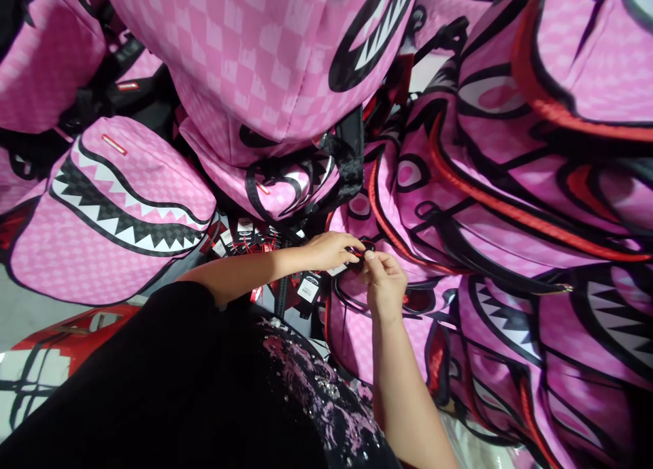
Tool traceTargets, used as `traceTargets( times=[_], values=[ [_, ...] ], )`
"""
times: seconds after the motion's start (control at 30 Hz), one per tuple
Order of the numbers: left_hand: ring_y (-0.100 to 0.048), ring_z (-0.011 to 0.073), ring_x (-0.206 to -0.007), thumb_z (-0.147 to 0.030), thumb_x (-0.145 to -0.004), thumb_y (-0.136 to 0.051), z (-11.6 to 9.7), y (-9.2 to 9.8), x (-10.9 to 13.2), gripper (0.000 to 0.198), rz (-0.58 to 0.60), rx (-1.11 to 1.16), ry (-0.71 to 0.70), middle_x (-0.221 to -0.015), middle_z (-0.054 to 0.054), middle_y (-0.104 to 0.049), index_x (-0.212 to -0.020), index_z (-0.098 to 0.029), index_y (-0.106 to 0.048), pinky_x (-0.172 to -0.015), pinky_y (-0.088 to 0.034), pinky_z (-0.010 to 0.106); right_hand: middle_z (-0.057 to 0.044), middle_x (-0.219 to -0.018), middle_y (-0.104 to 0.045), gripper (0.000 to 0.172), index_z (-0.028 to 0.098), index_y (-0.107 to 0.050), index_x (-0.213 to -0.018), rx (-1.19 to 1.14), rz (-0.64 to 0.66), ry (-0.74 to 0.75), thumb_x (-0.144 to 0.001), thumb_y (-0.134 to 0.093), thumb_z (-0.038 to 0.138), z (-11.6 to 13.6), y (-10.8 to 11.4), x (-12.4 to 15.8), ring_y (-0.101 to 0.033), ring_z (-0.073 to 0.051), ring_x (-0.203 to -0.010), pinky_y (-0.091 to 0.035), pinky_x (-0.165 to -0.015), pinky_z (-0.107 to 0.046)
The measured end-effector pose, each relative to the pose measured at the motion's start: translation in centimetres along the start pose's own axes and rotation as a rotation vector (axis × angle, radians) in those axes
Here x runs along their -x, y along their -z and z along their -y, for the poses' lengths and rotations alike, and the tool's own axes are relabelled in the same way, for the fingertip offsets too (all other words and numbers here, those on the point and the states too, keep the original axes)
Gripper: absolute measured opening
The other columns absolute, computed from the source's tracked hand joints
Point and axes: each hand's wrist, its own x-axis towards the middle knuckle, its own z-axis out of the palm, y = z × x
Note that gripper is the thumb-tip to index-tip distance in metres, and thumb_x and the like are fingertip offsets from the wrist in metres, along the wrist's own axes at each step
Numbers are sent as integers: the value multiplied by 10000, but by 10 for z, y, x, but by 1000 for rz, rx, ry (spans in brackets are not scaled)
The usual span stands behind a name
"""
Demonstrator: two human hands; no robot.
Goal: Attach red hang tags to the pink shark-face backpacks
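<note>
where the left hand (329,251) faces the right hand (386,282), each grip pinches a dark loop (366,246).

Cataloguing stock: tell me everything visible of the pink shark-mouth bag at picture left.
The pink bag has a checkered pattern and looks like coated fabric. A shark mouth with black checkered inside and white jagged teeth curves across it; a small red label sits above. Dark trim edges its lower side. It lies tilted, with hang tags nearby; the left hand and right hand are clear of it. Its back is hidden.
</note>
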Motion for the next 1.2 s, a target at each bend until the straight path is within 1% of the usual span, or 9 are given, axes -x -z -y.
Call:
traceTargets(
  times=[0.1, 0.17, 0.27, 0.37, 0.57, 0.7, 0.83, 0.97, 1.2],
  values=[
    [-632, 119, -845, -288, -896, -558, 26, 22, 39, 266, -124, 43, 16, -1108, 32, -699, -1107, -182, -681, -829, -461, 223, 41, -577, -560, 333, 169, -628, -871, 152, -50, 63, -793, -691, 486, -4, 2, 18, -437, -91, -438, -331, -435, -235],
    [-628, 118, -835, -312, -920, -504, 50, 31, 76, 229, -160, -37, 212, -945, 1, -711, -953, -201, -702, -816, -457, 214, -4, -708, -633, 259, 184, -647, -937, 351, -8, 191, -877, -614, 434, -13, -5, 35, -541, -129, -577, -422, -558, -267],
    [-631, 141, -849, -306, -912, -489, 82, 25, 131, 215, -184, -179, 504, -901, 6, -689, -871, -205, -674, -822, -462, 246, -59, -892, -679, 216, 196, -672, -981, 712, 347, 452, -968, -490, 312, -40, -33, 58, -602, -170, -770, -452, -717, -296],
    [-638, 192, -903, -396, -851, -583, 100, -1, 163, 248, -187, -233, 625, -1055, 54, -654, -1001, -210, -649, -806, -485, 300, -96, -1029, -663, 264, 202, -664, -1134, 1056, 752, 675, -977, -452, 203, -70, -76, 65, -577, -211, -901, -430, -760, -321],
    [-580, 247, -1059, -396, -780, -659, 106, -27, 167, 379, -194, -297, 647, -1140, 95, -575, -1111, -219, -609, -884, -485, 351, -98, -1007, -646, 182, 191, -712, -957, 1221, 966, 841, -938, -532, 165, -94, -123, 52, -498, -234, -983, -331, -936, -398],
    [-464, 301, -1230, -287, -755, -656, 104, -25, 165, 370, -243, -349, 584, -1307, 109, -499, -1122, -248, -643, -1015, -398, 447, -79, -959, -648, 250, 178, -700, -973, 1255, 1000, 874, -971, -452, 150, -86, -113, 55, -489, -217, -959, -261, -992, -403],
    [-325, 306, -1375, -314, -757, -655, 109, -29, 165, 308, -232, -413, 409, -1433, 84, -460, -1055, -240, -683, -1145, -228, 498, -86, -873, -649, 236, 148, -669, -1043, 1310, 963, 819, -967, -445, 161, -83, -100, 64, -508, -208, -832, -295, -834, -369],
    [-279, 368, -1403, -370, -709, -696, 114, -34, 166, 462, -148, -483, 283, -1441, 145, -463, -1132, -188, -658, -1173, -99, 582, -72, -800, -645, 200, 147, -647, -1016, 1333, 942, 752, -949, -458, 151, -85, -97, 70, -515, -195, -755, -277, -775, -359],
    [-355, 333, -1369, -148, -737, -539, 113, -30, 177, 370, -163, -540, 242, -1359, 117, -536, -1083, -176, -666, -1165, -189, 528, -119, -1034, -642, 207, 144, -648, -992, 1373, 866, 643, -929, -457, 96, -81, -104, 77, -523, -235, -973, -304, -927, -403]
  ],
)
